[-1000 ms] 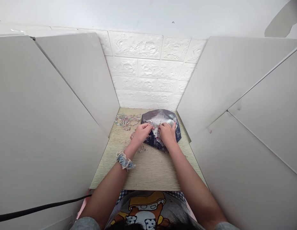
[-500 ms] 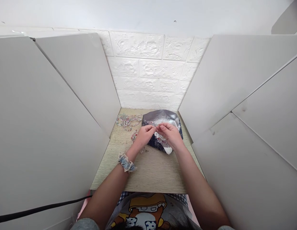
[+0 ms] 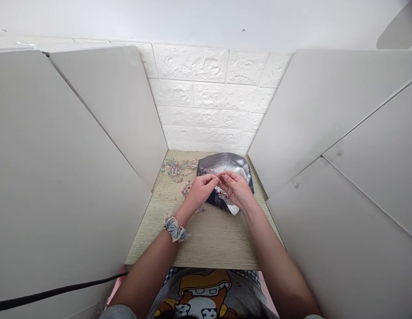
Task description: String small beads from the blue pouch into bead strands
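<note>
A dark blue foil pouch (image 3: 225,165) lies open at the back of the wooden table (image 3: 206,239), its silver lining and small beads showing. Just above its near side my left hand (image 3: 201,190) and my right hand (image 3: 237,189) meet fingertip to fingertip, both pinched together. What they pinch is too small to make out. My left wrist wears a blue fabric scrunchie (image 3: 174,226). Strings of coloured beads (image 3: 177,168) lie on the table left of the pouch, with a few more beads (image 3: 186,189) near my left hand.
White panels (image 3: 92,146) wall the table on the left and on the right (image 3: 325,146), with a white brick-pattern wall (image 3: 209,102) behind. A black cable (image 3: 59,290) crosses the lower left. The table's near edge meets my lap.
Both hands have lifted off the pouch's contents and come together in a pinch above it. The pouch shifted slightly, and a white corner shows at its near edge.
</note>
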Available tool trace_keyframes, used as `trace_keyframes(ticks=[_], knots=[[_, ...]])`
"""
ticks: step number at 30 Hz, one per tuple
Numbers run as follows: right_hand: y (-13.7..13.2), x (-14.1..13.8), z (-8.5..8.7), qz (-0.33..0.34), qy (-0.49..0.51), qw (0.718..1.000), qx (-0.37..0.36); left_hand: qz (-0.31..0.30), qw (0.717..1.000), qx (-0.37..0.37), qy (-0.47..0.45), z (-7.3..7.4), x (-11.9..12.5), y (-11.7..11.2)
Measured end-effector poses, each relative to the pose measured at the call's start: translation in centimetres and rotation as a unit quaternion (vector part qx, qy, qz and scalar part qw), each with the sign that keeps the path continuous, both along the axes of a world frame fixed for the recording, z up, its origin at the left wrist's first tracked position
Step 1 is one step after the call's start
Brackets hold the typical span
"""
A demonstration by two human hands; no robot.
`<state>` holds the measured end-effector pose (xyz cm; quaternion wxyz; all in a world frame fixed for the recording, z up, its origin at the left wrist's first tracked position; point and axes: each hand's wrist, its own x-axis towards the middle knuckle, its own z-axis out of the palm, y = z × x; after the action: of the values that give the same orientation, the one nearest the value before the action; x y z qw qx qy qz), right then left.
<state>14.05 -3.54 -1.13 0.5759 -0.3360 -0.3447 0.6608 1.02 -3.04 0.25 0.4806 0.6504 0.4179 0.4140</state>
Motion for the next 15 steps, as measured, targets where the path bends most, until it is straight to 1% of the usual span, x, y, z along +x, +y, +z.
trace_keyframes(ticks=[7, 15], knots=[[0.11, -0.08, -0.28, 0.004, -0.021, 1.000, 0.009, 0.003, 1.000, 0.025, 0.000, 0.26, 0.10, -0.18], [0.11, -0.11, -0.42, 0.017, -0.036, 0.999, 0.015, 0.019, 1.000, 0.014, 0.011, 0.27, 0.04, -0.16]])
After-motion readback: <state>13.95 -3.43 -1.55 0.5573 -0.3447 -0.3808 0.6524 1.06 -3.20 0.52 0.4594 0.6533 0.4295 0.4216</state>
